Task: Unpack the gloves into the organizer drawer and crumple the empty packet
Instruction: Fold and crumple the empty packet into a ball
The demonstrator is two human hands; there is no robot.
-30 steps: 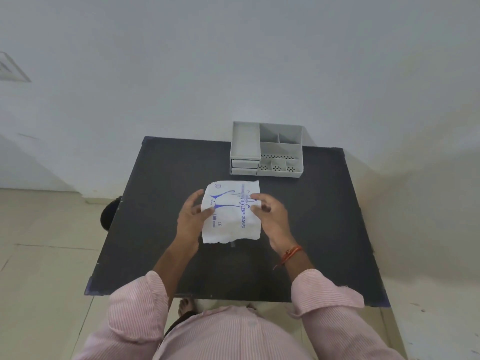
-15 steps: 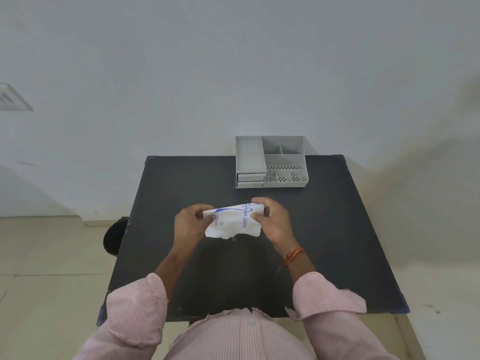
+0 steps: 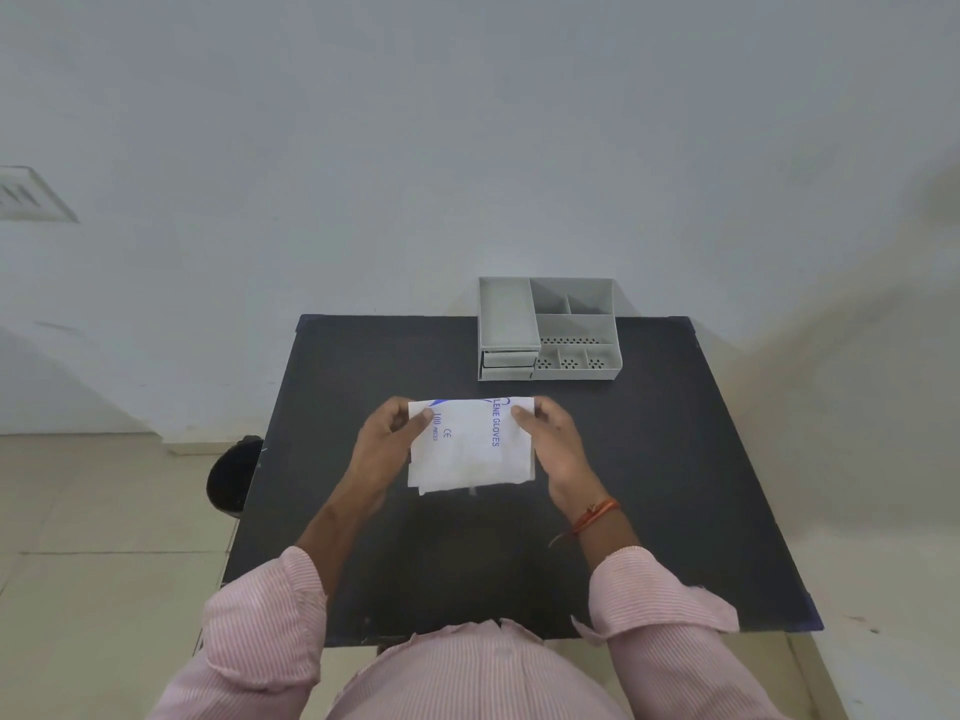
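- A bare pale wall backs a dark tabletop [image 3: 649, 485], with tiled floor on either side of it.
- At the far edge stands the grey organizer [image 3: 548, 328]; its two small drawers [image 3: 508, 360], stacked at the front left, look shut or nearly so.
- The gloves packet [image 3: 470, 446] is held up over the middle of the tabletop, well short of the organizer.
- The left hand [image 3: 387, 449] pinches its upper left corner and the right hand [image 3: 551, 445] pinches the upper right, thumbs on the printed face.
- A second ago the packet lay flat under both hands; half a second ago it was bunched between them; now it hangs spread, top edge taut.
- I judge this as readying the top edge for opening. No gloves are out yet, so the unpacking has barely begun.
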